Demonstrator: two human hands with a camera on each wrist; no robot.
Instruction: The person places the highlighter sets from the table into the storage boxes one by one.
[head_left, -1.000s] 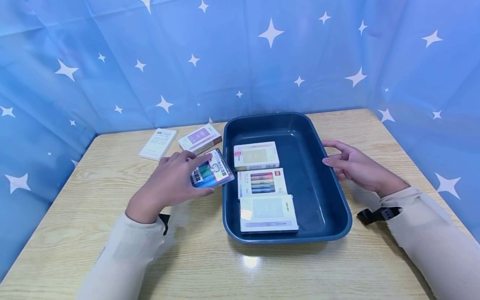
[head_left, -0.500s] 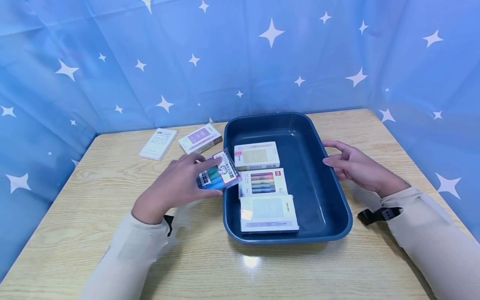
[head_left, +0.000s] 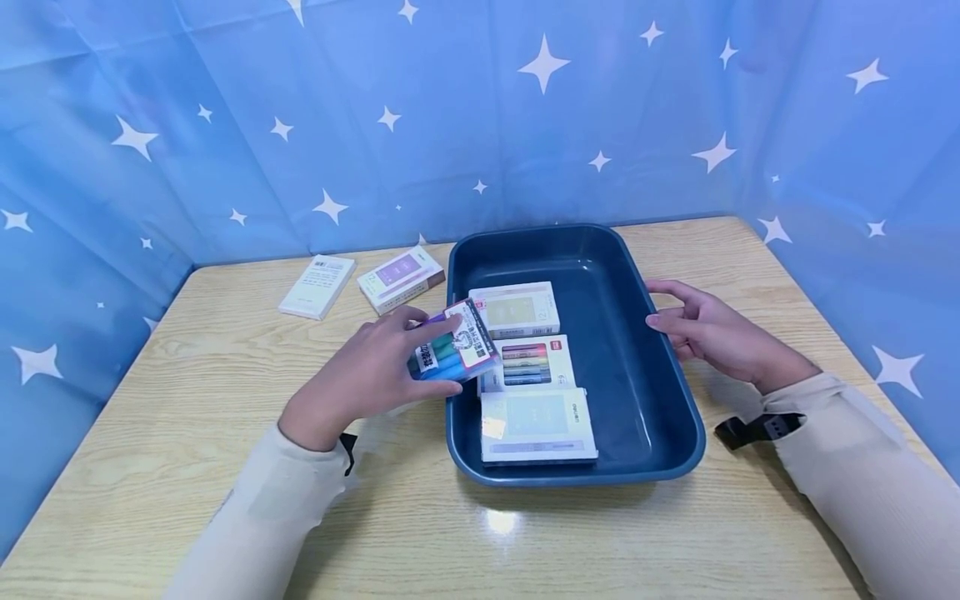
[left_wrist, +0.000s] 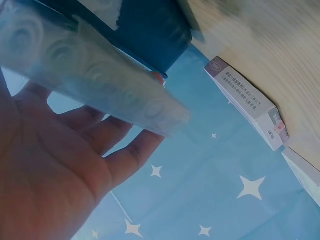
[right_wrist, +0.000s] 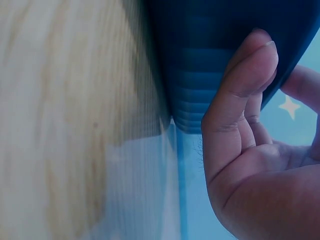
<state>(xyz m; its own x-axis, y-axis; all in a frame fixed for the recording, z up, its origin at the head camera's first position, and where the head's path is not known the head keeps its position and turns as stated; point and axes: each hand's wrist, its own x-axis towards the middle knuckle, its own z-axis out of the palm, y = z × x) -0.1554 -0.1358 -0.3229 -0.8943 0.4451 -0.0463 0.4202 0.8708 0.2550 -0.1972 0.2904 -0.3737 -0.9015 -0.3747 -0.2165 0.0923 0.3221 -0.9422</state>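
Observation:
My left hand grips a clear pack of coloured markers, blue and green ones showing. The pack tilts over the left rim of a dark blue plastic bin. In the left wrist view the round marker ends show dimly through the pack, with fingers beneath it. At the bin's right side, my right hand holds the rim; its fingers lie curled against the outer wall. Inside the bin lie a yellow-panelled white box, a box of coloured pens and a pale-panelled white box.
Left of the bin, at the back of the wooden table, lie a white box with a purple panel and a flat white box. A blue star-patterned cloth hangs close behind the table and along its sides.
The left hand has carried the marker pack rightward, from beside the bin to above its left edge. My right hand and the bin have stayed in place.

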